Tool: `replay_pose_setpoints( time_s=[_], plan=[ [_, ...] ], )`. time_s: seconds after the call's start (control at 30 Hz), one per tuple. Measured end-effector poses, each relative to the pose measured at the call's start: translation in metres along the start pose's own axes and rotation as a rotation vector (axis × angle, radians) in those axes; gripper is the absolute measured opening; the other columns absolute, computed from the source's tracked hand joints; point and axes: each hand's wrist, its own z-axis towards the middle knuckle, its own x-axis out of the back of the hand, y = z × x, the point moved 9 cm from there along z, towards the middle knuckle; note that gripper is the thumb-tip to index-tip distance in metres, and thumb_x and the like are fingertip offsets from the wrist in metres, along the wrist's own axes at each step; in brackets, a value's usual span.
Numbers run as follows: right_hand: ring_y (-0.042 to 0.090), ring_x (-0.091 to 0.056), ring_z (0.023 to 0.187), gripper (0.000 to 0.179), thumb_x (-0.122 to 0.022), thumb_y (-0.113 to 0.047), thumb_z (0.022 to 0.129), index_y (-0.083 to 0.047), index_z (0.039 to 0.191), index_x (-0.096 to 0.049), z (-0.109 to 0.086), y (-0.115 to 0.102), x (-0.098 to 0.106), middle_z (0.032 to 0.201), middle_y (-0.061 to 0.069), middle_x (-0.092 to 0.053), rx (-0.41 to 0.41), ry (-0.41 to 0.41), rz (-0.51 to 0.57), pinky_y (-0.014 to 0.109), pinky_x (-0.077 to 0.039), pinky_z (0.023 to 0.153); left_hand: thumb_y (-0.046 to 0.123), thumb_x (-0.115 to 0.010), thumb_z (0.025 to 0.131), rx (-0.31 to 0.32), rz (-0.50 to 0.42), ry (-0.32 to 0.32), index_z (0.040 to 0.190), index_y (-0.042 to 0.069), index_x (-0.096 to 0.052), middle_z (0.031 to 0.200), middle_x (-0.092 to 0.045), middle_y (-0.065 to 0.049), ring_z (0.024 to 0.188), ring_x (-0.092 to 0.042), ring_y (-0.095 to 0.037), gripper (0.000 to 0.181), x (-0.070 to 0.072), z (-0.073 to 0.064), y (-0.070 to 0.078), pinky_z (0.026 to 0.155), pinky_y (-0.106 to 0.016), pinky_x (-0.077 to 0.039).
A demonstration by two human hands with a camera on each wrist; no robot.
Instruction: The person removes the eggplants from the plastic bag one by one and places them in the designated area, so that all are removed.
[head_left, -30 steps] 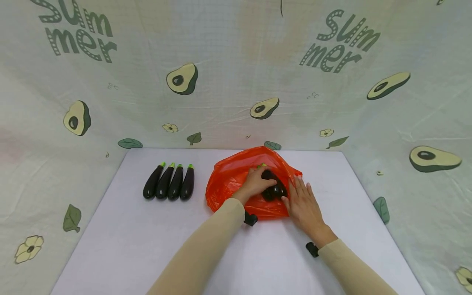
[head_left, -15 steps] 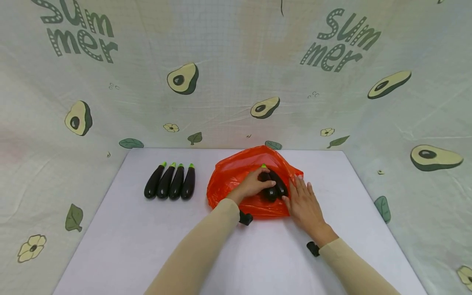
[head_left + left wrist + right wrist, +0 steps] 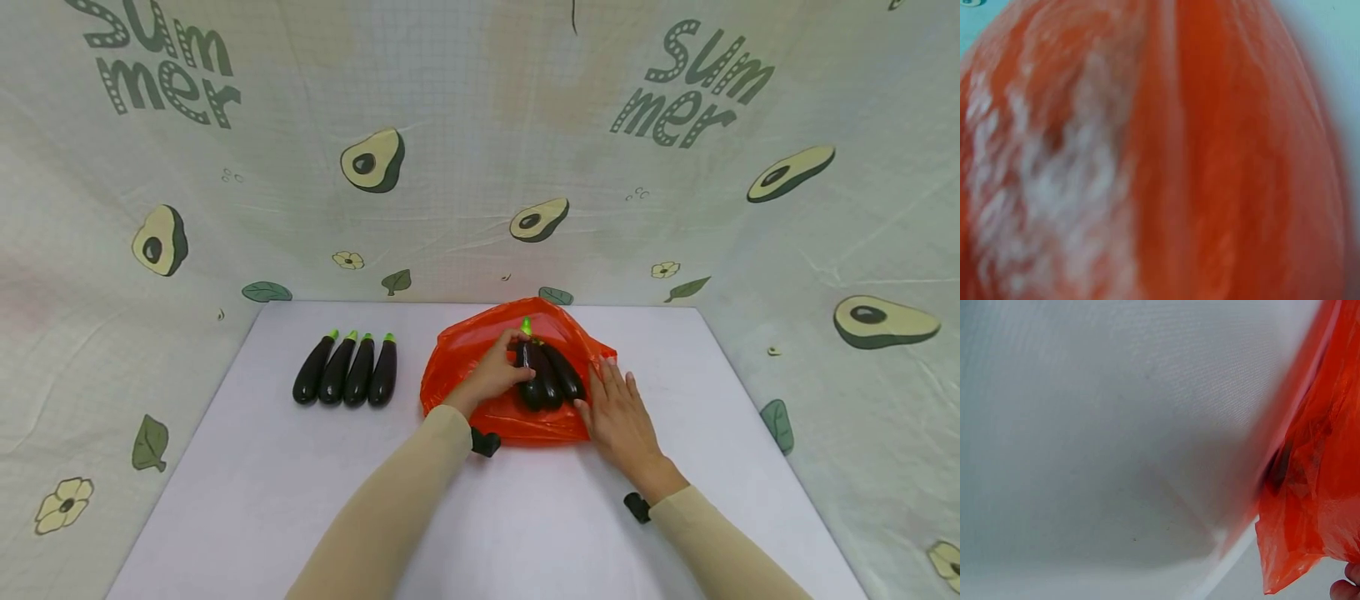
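Inside an open orange-red plastic bag [image 3: 465,358], my left hand [image 3: 492,368] grips a dark eggplant [image 3: 531,373] with a bright green stem, fingers on its upper part and thumb on its near side. Two more eggplants [image 3: 565,372] lie side by side just right of it. My right hand [image 3: 622,423] rests along the bag's right side with fingers straight and touching the plastic. In the left wrist view, blurred orange plastic [image 3: 1229,156] covers most of the frame. The right wrist view shows the bag's edge [image 3: 1310,506] and fingertips [image 3: 1344,590] at the lower right corner.
A row of several eggplants [image 3: 358,371] lies on the left of the white table [image 3: 225,500], green stems pointing away. A cloth backdrop [image 3: 465,117] printed with avocados stands behind and at both sides.
My left hand has shifted left with its eggplant, which now lies left of the other two in the bag. My right hand has stayed in place.
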Motion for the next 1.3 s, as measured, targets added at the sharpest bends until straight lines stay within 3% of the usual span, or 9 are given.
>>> replay_pose_setpoints(
  time_s=[0.17, 0.33, 0.67, 1.0, 1.3],
  plan=[
    [0.049, -0.030, 0.156, 0.073, -0.060, -0.034, 0.106, 0.010, 0.159, -0.033, -0.001, 0.000, 0.002, 0.166, 0.032, -0.033, 0.008, 0.017, -0.010, 0.065, -0.020, 0.127, 0.010, -0.079, 0.095, -0.013, -0.046, 0.062, 0.137, 0.025, -0.041, 0.157, -0.046, -0.013, 0.123, -0.065, -0.036, 0.059, 0.014, -0.005, 0.004, 0.103, -0.048, -0.058],
    [0.049, -0.030, 0.156, 0.073, -0.061, -0.033, 0.106, 0.010, 0.158, -0.034, -0.002, 0.001, 0.003, 0.166, 0.032, -0.032, 0.008, 0.024, -0.017, 0.065, -0.021, 0.127, 0.013, -0.080, 0.095, 0.008, -0.051, 0.105, 0.150, 0.026, -0.039, 0.159, -0.046, -0.008, 0.131, -0.062, -0.034, 0.070, 0.029, -0.012, 0.005, 0.106, -0.050, -0.056],
    [0.049, -0.029, 0.156, 0.072, -0.062, -0.033, 0.106, 0.009, 0.158, -0.035, -0.003, 0.003, 0.003, 0.167, 0.031, -0.030, 0.008, 0.024, -0.020, 0.065, -0.021, 0.127, 0.015, -0.081, 0.094, 0.023, -0.013, 0.159, 0.163, 0.044, -0.027, 0.157, -0.047, -0.006, 0.131, -0.059, -0.032, 0.092, 0.052, -0.024, 0.009, 0.106, -0.052, -0.056],
    [0.049, -0.027, 0.156, 0.073, -0.061, -0.033, 0.106, 0.010, 0.158, -0.035, -0.004, 0.005, 0.002, 0.166, 0.032, -0.032, 0.004, 0.020, -0.016, 0.065, -0.020, 0.127, 0.015, -0.081, 0.094, -0.054, -0.058, 0.178, 0.158, 0.036, -0.034, 0.143, -0.054, -0.012, 0.119, -0.063, -0.032, 0.082, 0.075, -0.038, 0.018, 0.098, -0.048, -0.061],
    [0.049, -0.027, 0.157, 0.073, -0.062, -0.033, 0.105, 0.010, 0.158, -0.035, -0.004, 0.004, 0.003, 0.166, 0.032, -0.031, 0.004, 0.022, -0.020, 0.065, -0.020, 0.127, 0.016, -0.077, 0.097, -0.086, -0.091, 0.180, 0.152, 0.040, -0.038, 0.141, -0.052, -0.013, 0.119, -0.066, -0.036, 0.072, 0.096, -0.055, 0.020, 0.095, -0.050, -0.062]
  ],
)
